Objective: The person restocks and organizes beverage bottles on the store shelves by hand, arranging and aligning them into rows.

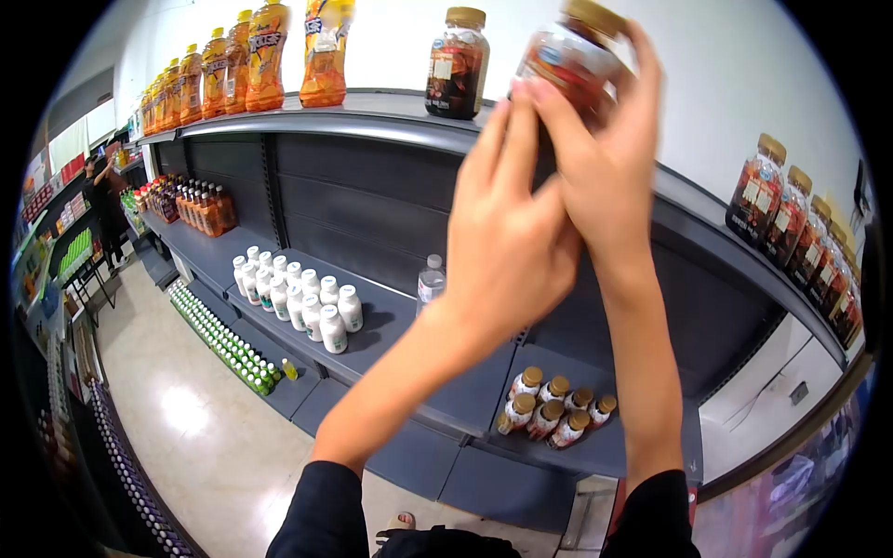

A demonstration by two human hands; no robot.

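Note:
Both my hands are raised at the top shelf around one dark bottle with a gold cap [577, 65]. My right hand [605, 149] wraps the bottle from the right, its fingers behind it and its thumb in front. My left hand [512, 214] is pressed against the lower left side of the bottle, and its fingertips meet my right thumb. The bottle's base is hidden by my fingers. Just left of it, a similar dark bottle with a gold cap [457, 70] stands upright on the top shelf [391, 104].
Orange drink bottles [267, 60] line the top shelf at left, dark gold-capped bottles [758, 186] at right. Lower shelves hold white bottles [312, 316], a clear bottle [431, 281], and several gold-capped bottles [551, 414]. A person [102, 209] stands far left.

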